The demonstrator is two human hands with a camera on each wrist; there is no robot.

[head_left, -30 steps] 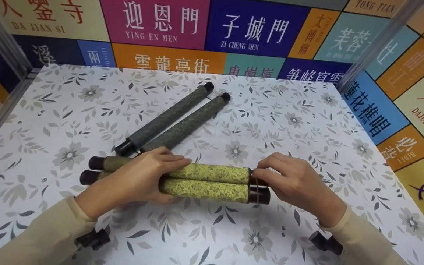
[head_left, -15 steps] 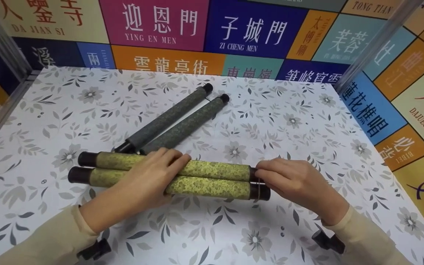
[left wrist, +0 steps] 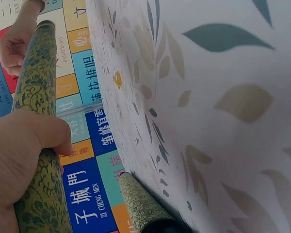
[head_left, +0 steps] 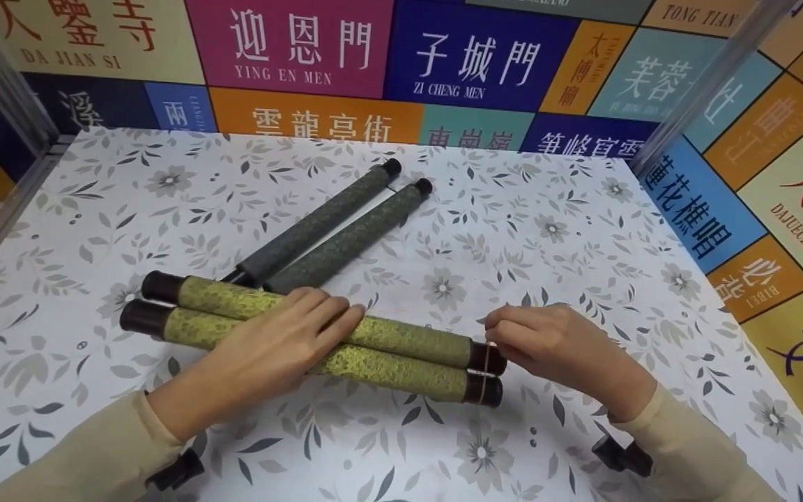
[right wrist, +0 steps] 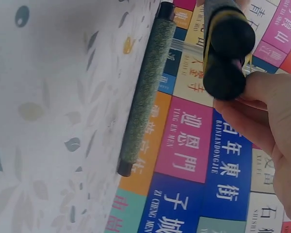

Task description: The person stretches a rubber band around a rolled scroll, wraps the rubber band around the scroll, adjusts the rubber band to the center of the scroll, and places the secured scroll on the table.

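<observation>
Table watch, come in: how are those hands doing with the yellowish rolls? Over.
Left hand gripping both yellow-green rolls. Right hand pinching thin band across their dark ends. Possibly in the way: two grey-green rolls close behind.

sleeves: beige, wrist-length | wrist devices: black, apparently blocky

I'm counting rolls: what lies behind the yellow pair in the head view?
Two dark green rolls on the floral surface; their near ends are partly covered by the yellow pair and left hand.
</observation>
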